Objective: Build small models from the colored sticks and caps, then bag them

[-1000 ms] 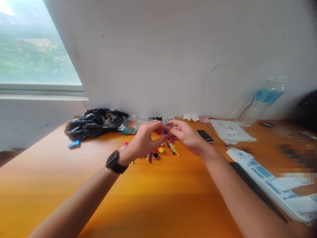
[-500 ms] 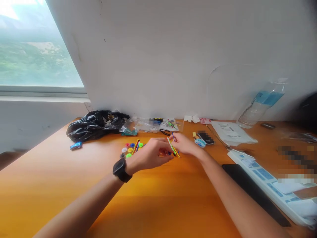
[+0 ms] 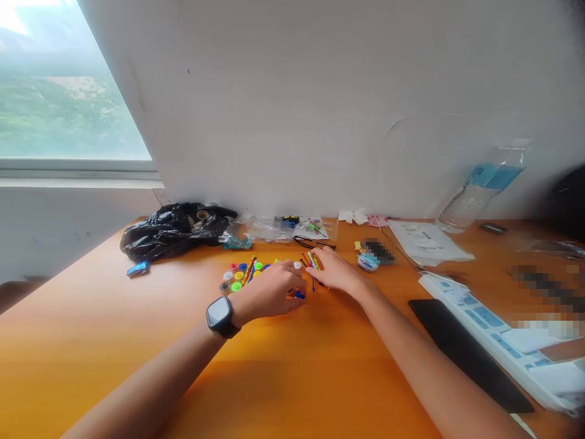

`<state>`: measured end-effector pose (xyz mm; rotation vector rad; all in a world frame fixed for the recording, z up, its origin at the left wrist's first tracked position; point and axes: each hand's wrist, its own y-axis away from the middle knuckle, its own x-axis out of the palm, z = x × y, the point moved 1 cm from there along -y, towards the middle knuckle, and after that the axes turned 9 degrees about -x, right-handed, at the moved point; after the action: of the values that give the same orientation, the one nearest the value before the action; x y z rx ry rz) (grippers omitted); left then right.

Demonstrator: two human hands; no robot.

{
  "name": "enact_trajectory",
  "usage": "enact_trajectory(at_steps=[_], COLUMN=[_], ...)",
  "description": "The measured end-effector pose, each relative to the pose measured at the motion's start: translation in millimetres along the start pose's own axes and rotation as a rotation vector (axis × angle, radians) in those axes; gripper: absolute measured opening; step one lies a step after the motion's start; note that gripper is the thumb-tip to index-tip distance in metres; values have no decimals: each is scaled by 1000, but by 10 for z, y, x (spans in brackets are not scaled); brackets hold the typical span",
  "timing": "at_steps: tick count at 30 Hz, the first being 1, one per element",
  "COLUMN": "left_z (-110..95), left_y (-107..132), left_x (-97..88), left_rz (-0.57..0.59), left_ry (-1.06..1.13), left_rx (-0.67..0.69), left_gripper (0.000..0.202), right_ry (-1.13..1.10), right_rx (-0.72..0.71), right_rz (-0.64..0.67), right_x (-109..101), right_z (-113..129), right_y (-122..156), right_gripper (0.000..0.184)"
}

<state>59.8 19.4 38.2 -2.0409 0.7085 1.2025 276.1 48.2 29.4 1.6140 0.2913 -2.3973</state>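
My left hand (image 3: pixel 274 286), with a black watch (image 3: pixel 220 313) on its wrist, is curled with a small blue plastic piece (image 3: pixel 300 294) at its fingertips. Its palm side is hidden. Just right of it, several thin coloured plastic sticks (image 3: pixel 313 263) lie together on the table in red, white, green and blue. Over their right side rests my right hand (image 3: pixel 337 269), fingers apart and touching or very near the sticks. Round coloured plastic pieces like caps (image 3: pixel 239 276) stand in rows left of and behind my left hand, partly covered by it. More sticks (image 3: pixel 250 269) lie among them.
A black plastic bag (image 3: pixel 176 235) and clear packets (image 3: pixel 269 228) line the wall. A blue wrapper (image 3: pixel 138 269) lies left. To the right are a round blue-white case (image 3: pixel 368 262), a white power strip (image 3: pixel 484 329), a dark flat slab (image 3: pixel 466 353) and a bottle (image 3: pixel 475 192).
The coloured sticks, between my hands before, now lie on the table by my right hand. My left hand has drawn slightly left, away from the right one, and the blue piece shows at its fingertips.
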Motion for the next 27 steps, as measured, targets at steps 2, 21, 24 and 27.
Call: enact_trajectory(at_steps=[2,21,24,27], left_z=[19,136,101,78], left_y=[0,31,38,42], left_x=[8,15,-16,-25], left_rz=[-12,-88,-91,-74], left_ry=[-3,14,35,36], left_rx=[-4,-63,-18,29], left_gripper=[10,52,48,38], right_ry=[2,-233,-254,-200], right_rx=[-40,-65,-72,-99], right_rz=[2,196,195,107], right_x=[33,-152,-141,-126], right_z=[32,44,23,-17], right_y=[16,33,17,-7], right_gripper=[30,35,33,26])
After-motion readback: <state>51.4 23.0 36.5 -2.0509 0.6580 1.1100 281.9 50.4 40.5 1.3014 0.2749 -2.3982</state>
